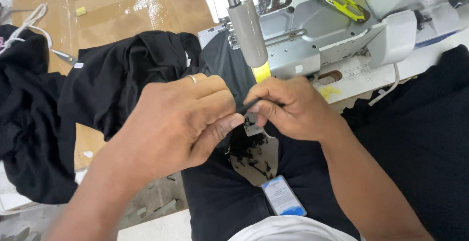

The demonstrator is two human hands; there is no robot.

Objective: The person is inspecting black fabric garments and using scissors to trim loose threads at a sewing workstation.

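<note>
Both hands pinch one black fabric strip [248, 107]: left hand [183, 121] and right hand [288, 106] touching, near a sewing machine [312, 35], black garment [117, 79] at left.

**Tight room at the machine**

The grey lever [247, 31] is hanging just beyond both hands, blocking the way far. The sewing machine [342, 31] is crowding the far right. Black cloth [112, 79] is piling up left. The cardboard [112, 6] far left is lying open.
</note>
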